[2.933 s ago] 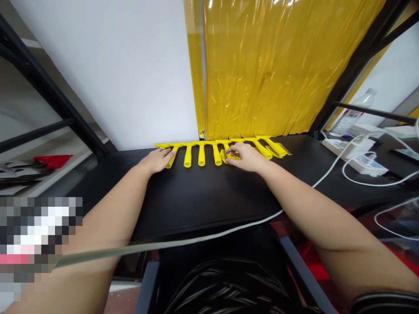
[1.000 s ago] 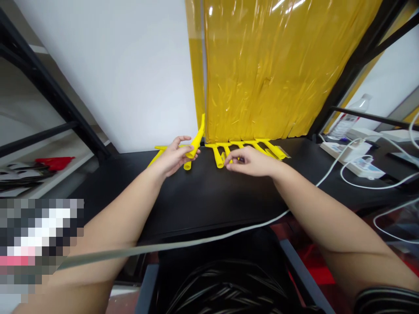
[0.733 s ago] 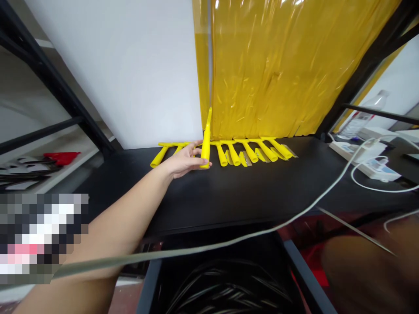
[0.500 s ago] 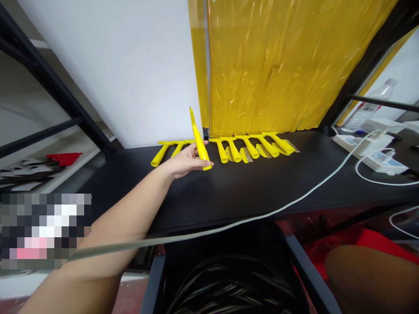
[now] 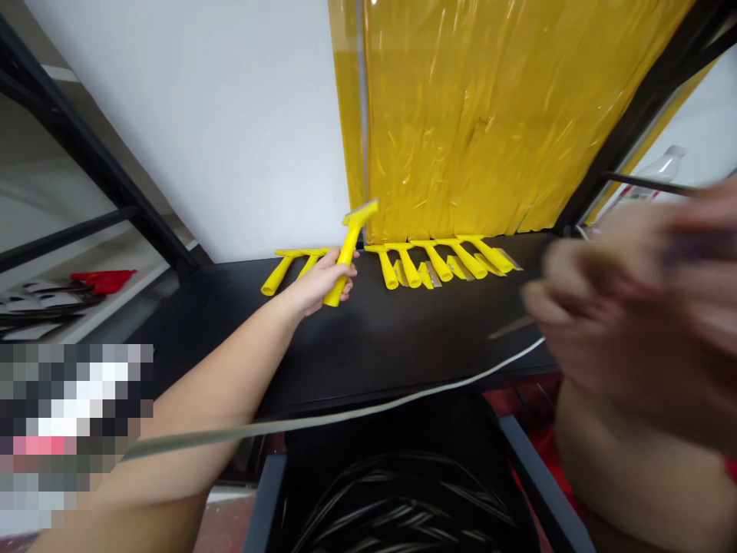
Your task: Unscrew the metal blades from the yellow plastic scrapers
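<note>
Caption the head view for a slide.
Left hand holding a yellow T-headed tool over a black table, similar tools lying on either side.

Black worktop; white panel and shiny yellow sheet along back edge; black frame at left end; reddish floor below.

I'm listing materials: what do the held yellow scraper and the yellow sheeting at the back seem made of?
Yellow scraper: probably moulded plastic, satin, evenly coloured; its grey edge may be metal. Yellow sheeting: likely thin plastic film, glossy, with wrinkles and bright streaks.
</note>
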Action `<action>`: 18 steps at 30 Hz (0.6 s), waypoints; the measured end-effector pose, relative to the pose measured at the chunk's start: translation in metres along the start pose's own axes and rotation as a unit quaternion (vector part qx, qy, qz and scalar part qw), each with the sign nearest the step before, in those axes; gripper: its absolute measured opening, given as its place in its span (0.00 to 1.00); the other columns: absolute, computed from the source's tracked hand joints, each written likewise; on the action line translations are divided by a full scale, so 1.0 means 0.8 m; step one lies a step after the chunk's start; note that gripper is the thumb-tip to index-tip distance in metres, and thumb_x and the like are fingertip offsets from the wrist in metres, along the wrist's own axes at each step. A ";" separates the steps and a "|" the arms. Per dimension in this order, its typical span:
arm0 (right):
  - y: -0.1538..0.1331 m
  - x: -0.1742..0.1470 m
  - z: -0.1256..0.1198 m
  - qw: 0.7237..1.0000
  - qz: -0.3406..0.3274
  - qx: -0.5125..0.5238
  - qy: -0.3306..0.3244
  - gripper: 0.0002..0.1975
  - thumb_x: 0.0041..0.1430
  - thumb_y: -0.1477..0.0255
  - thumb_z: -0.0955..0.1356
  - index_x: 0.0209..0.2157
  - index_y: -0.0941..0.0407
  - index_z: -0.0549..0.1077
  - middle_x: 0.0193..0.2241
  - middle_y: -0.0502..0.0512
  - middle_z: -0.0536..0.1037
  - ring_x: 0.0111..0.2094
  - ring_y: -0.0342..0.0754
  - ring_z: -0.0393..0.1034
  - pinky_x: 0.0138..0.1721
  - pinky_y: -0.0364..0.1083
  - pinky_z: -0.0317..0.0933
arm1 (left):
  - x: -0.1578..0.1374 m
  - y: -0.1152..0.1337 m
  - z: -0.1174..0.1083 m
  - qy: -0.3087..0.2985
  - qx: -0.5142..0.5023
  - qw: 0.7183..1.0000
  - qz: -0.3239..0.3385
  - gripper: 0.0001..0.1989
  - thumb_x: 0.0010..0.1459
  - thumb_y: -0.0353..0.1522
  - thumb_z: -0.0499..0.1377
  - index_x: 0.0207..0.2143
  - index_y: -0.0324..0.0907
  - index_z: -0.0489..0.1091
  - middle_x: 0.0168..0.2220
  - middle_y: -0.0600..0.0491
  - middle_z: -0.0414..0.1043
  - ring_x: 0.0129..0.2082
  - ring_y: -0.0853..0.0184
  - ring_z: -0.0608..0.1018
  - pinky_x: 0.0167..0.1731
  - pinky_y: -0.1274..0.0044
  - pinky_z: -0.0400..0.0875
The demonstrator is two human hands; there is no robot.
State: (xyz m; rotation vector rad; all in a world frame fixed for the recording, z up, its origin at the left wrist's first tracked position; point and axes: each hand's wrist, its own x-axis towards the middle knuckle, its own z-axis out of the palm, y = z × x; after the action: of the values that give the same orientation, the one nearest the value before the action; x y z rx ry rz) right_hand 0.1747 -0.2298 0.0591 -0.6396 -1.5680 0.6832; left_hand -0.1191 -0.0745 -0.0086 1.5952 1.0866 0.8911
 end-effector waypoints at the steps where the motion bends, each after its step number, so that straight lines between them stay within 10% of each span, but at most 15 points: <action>1: 0.008 0.010 0.005 0.999 0.000 0.024 0.028 0.05 0.65 0.56 0.66 0.41 0.35 0.73 0.32 0.53 0.66 0.25 0.46 0.63 0.22 0.50 0.64 | 0.000 0.001 -0.003 0.011 0.068 0.997 0.020 0.15 0.63 0.37 0.56 0.52 0.46 0.61 0.33 0.57 0.65 0.23 0.71 0.69 0.25 0.75 0.66; 8: 0.134 0.102 0.005 0.998 0.047 0.036 0.024 0.18 0.58 0.52 0.74 0.39 0.50 0.74 0.37 0.53 0.74 0.36 0.46 0.72 0.39 0.50 0.74 | 0.000 -0.003 -0.031 -0.011 0.455 0.872 0.181 0.13 0.65 0.43 0.57 0.44 0.44 0.67 0.40 0.51 0.74 0.37 0.61 0.75 0.37 0.71 0.66; 18: 0.196 0.118 0.038 0.999 0.006 -0.031 0.041 0.21 0.61 0.60 0.74 0.52 0.50 0.70 0.41 0.54 0.78 0.41 0.49 0.78 0.47 0.51 0.77 | -0.003 -0.002 -0.031 -0.148 0.369 0.911 0.112 0.20 0.62 0.38 0.55 0.55 0.45 0.67 0.36 0.53 0.75 0.33 0.63 0.75 0.35 0.72 0.67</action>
State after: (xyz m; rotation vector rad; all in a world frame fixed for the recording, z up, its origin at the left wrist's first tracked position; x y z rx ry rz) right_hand 0.1378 -0.0567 0.0033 -0.7140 -1.5155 0.6121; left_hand -0.1428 -0.0692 -0.0040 2.4274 1.0921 0.3472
